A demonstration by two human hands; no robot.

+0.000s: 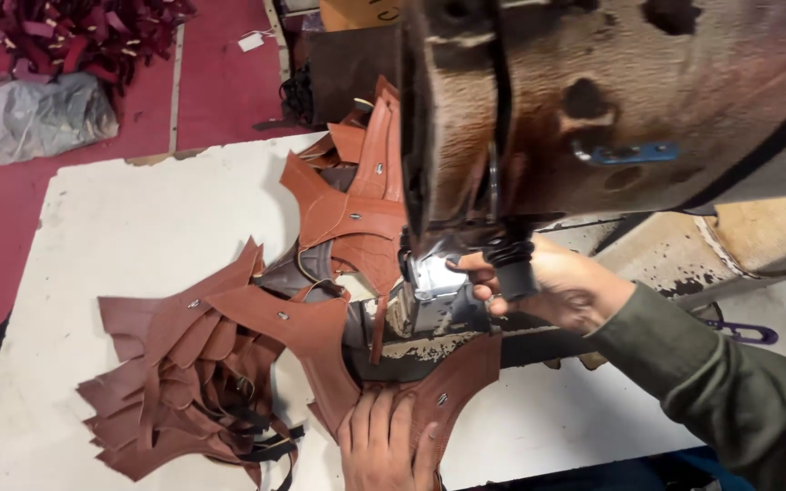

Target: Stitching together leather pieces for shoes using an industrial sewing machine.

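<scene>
While the head view is looking down past the worn, rust-stained sewing machine head (611, 100), the left hand (384, 445) is lying flat with fingers spread, pressing on the brown leather piece (448, 391) at the near edge of the white bench (138, 227). That piece is running from the left hand up and away toward the lit needle area (434, 273), its long axis slanting to the far right. The right hand (552, 286) is sitting just beside the needle area, fingers curled and pinching a dark part (513, 268) under the machine head; it is the nearer hand to the needle, the left the nearer to the leather. A fanned stack of like leather pieces (184, 382) is lying well to the left, and more (357, 200) are trailing behind the machine.
</scene>
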